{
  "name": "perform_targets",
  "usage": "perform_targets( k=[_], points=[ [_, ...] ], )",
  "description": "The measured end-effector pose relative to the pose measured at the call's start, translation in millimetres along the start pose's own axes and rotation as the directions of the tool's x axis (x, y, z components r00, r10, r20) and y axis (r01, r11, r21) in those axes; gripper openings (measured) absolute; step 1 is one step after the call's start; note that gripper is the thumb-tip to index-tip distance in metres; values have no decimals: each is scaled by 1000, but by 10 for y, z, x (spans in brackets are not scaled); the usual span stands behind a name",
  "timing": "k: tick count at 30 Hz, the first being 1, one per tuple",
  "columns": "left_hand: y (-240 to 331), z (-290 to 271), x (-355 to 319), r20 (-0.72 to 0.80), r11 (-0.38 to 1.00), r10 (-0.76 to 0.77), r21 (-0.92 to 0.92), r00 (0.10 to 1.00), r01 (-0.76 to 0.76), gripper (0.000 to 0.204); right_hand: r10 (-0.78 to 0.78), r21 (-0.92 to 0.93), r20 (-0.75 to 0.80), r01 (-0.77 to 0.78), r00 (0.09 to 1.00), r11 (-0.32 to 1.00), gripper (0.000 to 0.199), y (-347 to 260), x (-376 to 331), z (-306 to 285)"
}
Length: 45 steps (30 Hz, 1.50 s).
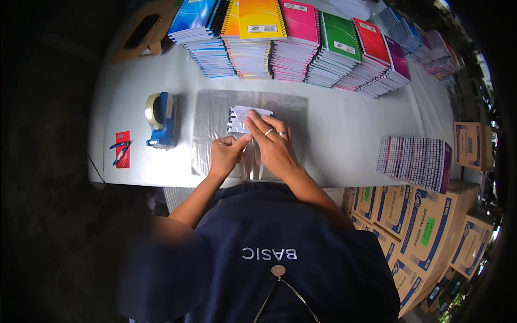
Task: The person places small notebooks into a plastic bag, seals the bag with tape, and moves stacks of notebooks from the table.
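Centre of the frame: small pale packet point(245, 117) lying on a sheet of clear plastic wrap point(215, 116), long axis running left to right, just above both hands. Right hand point(276, 144) flat on the wrap, fingers spread and pressing down, fingertips touching the packet's lower right edge; 2 rings on it. Left hand point(226, 153) just beside it on the left, thumb and forefinger pinched together on a fold of the wrap below the packet. Right hand nearer the packet; left hand close but apart from it, holding film only.

Left of the wrap, well apart: blue tape dispenser point(160, 119) with its roll upright, and further left a red card point(123, 149) with a blue-handled tool lying on it. Along the upper edge: row of stacked spiral notebooks point(301, 46) in blue, yellow, pink, green, red. Right of centre: a fanned pile of notebooks point(414, 161) near the edge of the white table point(350, 124). Lower right: printed cardboard boxes point(425, 226). Nothing lying between hands and packet.
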<state>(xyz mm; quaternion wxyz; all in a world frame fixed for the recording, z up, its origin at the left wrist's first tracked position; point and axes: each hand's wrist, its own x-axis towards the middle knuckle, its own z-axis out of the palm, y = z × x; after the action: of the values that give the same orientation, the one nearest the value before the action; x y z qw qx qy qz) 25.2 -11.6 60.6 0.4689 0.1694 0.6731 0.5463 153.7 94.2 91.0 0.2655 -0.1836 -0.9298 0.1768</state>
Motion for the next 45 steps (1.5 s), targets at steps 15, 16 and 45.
perform_targets(
  k=[15, 16, 45],
  points=[
    [310, -307, 104, 137, 915, 357, -249, 924, -317, 83, 266, 895, 305, -371, 914, 247, 103, 438, 89, -309],
    [491, -284, 82, 119, 925, 381, -53, 917, -377, 81, 253, 829, 365, -436, 896, 351, 103, 547, -43, -177],
    [587, 71, 593, 85, 524, 821, 277, 564, -805, 19, 194, 560, -142, -83, 971, 824, 28, 369, 340, 83]
  ],
)
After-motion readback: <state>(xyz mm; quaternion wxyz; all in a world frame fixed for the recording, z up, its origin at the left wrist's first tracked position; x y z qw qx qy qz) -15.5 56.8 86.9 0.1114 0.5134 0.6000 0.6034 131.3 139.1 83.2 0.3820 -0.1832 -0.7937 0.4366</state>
